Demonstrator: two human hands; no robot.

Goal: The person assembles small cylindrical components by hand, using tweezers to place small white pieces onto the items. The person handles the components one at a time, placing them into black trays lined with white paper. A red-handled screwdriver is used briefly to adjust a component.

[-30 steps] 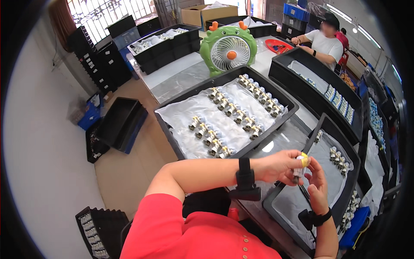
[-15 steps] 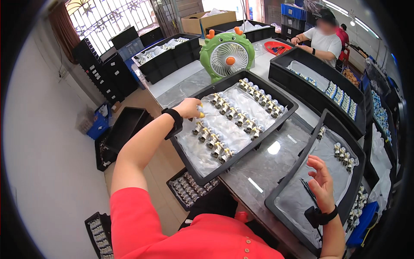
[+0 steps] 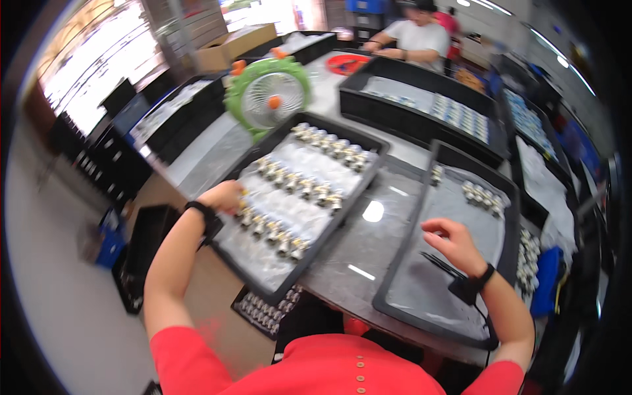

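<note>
My left hand point(image 3: 224, 196) is closed at the left edge of the middle black tray point(image 3: 315, 257), by the end of the nearest row of figurines point(image 3: 270, 230). Its fingertips pinch a small figurine with yellow parts, mostly hidden and blurred. These figurines are white and dark with yellow bits, standing in three rows on a crinkled white plastic liner. Over the right black tray point(image 3: 388, 293) hovers my right hand point(image 3: 455, 247), fingers loosely bent and holding nothing. A thin black pen-like piece point(image 3: 442, 264) shows beside it, near the wrist strap. A short figurine row point(image 3: 482, 197) stands in that tray's far end.
A green cartoon-shaped fan point(image 3: 268, 95) stands behind the middle tray. Another deep black tray point(image 3: 421, 122) with figurines lies at the far right. Beyond it a person in a white shirt point(image 3: 418, 39) works near a red dish point(image 3: 347, 64). A tray of figurines point(image 3: 266, 313) sits low beside my legs.
The view has swung, shifting the scene leftward. My left hand has moved from above the tray's left side to the nearest row's end. My right hand's spread fingers have curled in.
</note>
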